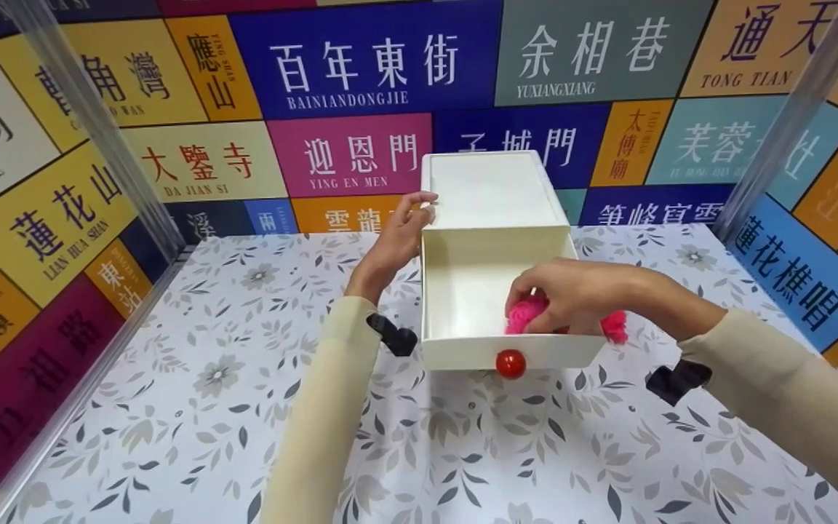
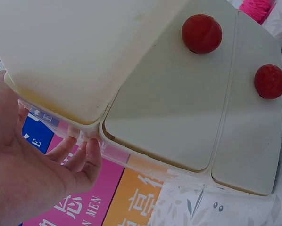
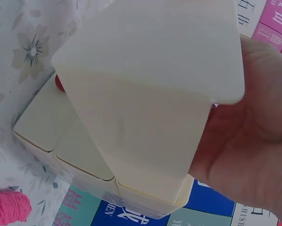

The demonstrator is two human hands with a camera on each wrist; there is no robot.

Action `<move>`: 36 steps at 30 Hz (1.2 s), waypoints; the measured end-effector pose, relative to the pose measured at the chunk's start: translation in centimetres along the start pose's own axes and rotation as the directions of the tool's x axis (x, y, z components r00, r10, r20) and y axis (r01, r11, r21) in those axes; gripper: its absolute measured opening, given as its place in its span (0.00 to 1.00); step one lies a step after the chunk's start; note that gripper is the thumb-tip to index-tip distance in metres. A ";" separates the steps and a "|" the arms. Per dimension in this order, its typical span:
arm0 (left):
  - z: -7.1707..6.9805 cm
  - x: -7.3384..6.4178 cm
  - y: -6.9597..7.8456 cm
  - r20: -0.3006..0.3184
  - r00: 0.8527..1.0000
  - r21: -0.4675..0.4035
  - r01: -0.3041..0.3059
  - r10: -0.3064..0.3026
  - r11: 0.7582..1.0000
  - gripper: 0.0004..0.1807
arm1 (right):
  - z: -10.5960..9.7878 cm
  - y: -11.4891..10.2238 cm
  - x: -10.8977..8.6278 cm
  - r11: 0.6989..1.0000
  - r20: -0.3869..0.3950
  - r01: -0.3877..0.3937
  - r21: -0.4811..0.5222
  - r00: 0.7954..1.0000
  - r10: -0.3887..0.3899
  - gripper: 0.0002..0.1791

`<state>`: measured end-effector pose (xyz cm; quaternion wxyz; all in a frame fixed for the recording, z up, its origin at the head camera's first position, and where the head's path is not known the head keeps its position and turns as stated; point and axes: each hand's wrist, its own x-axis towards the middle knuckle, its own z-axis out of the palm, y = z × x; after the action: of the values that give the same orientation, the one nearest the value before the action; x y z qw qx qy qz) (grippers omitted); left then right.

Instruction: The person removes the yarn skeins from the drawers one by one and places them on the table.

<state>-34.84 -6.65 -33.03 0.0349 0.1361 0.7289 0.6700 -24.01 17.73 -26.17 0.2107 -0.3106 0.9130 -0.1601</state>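
Note:
A white cabinet stands on the table with its top drawer pulled out toward me. A red round knob sits on the drawer's front. My right hand reaches inside near the front right corner, fingers bent around a ball of bright pink yarn. In the right wrist view the drawer front hides these fingers. My left hand touches the cabinet's upper left edge; in the left wrist view its relaxed, bent fingers lie along the side.
Below the open drawer are two shut drawers with red knobs, one upper and one lower. Another pink yarn ball lies on the table right of the cabinet. A floral cloth covers the table; a sign-patterned wall stands behind.

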 end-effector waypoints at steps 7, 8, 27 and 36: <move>0.0 0.0 0.0 0.000 1.000 -0.003 0.004 -0.004 1.000 0.18 | -0.5 0.7 -0.3 0.996 -0.100 -0.021 0.092 0.994 0.030 0.18; 0.0 0.1 0.0 0.001 1.000 -0.007 0.002 -0.002 1.000 0.18 | -0.5 0.8 -0.4 0.996 -0.117 -0.017 0.091 0.993 0.028 0.18; -0.1 0.0 0.0 -0.007 1.000 0.005 0.013 -0.013 1.000 0.18 | -1.6 4.0 -3.3 0.923 -0.466 0.070 0.378 0.876 0.125 0.25; 0.1 -0.1 0.0 0.003 1.000 -0.035 -0.001 0.001 0.999 0.18 | -1.6 6.6 -5.0 0.895 -0.504 0.002 0.446 0.827 0.249 0.27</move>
<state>-34.76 -6.58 -33.10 0.0381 0.1369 0.7169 0.6825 -24.54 26.16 -26.15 0.0132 -0.1363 0.8951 -0.4243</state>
